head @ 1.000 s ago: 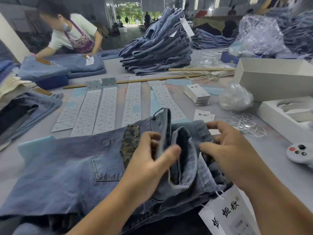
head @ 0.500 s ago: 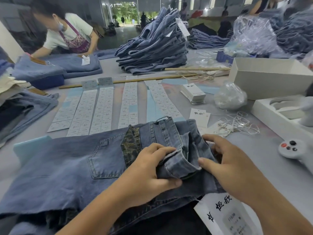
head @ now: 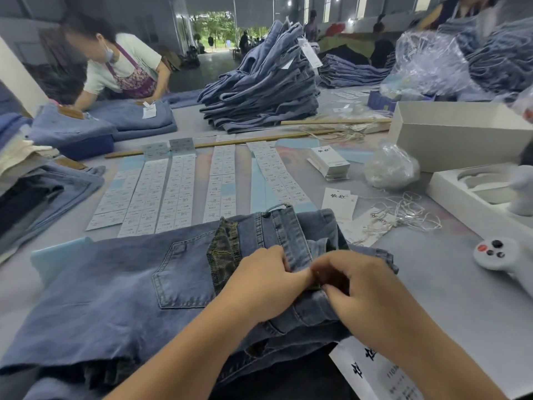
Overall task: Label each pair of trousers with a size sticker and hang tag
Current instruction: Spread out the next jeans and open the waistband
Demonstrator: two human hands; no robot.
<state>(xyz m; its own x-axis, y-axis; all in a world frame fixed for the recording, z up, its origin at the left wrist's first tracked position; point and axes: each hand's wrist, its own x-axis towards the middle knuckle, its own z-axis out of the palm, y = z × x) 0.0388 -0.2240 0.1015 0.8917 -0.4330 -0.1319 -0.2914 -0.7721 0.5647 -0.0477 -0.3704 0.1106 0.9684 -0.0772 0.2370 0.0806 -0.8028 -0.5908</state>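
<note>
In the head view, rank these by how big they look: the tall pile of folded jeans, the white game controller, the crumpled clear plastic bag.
1. Tall pile of folded blue jeans
2. Crumpled clear plastic bag and white game controller: look alike; the controller is nearer.

A white game controller (head: 497,254) lies beside open white boxes (head: 455,134).

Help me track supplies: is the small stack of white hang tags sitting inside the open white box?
No, the stack of hang tags lies on the grey table, left of the white box.
</note>
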